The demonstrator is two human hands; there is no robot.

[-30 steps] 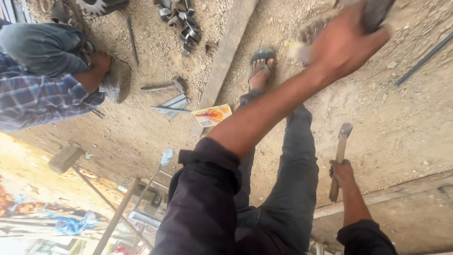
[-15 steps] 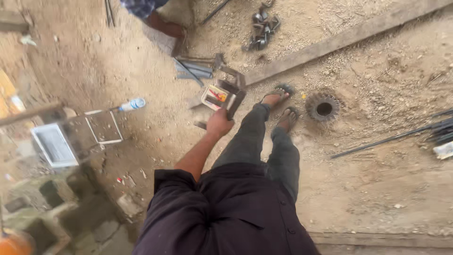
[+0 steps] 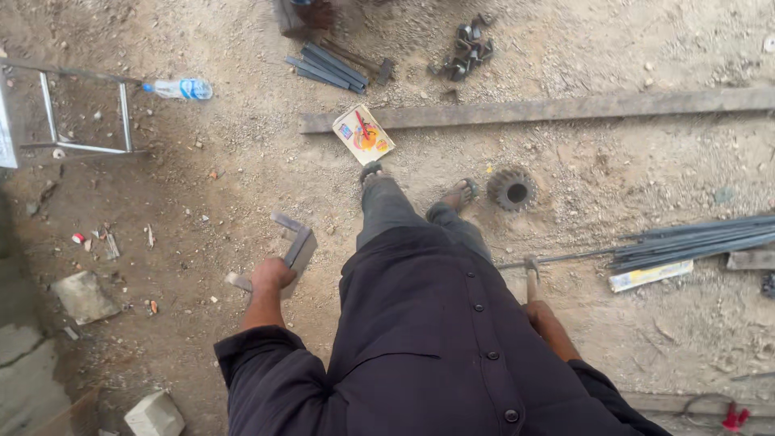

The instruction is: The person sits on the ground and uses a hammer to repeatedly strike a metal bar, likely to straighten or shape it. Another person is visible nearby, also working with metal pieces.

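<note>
Dusty, gravelly ground all around, strewn with scrap. Standing over it in dark clothes, sandalled feet near a toothed gear and a small colourful card box. Left hand carrying a bent metal bracket, fingers wrapped round its lower part; bracket clear of the ground, just left of the legs, long axis slanting from near-left to far-right, bent end pointing away and left. Right hand closed round the handle of a hammer, head pointing far, toward a bundle of steel rods lying left to right. Judging by this: bracket and hammer both picked up and in hand, nothing yet set down or struck, so seemingly still early in the work. Farther off, a long wooden plank, flat metal bars, a plastic bottle and a metal frame at far left.
</note>
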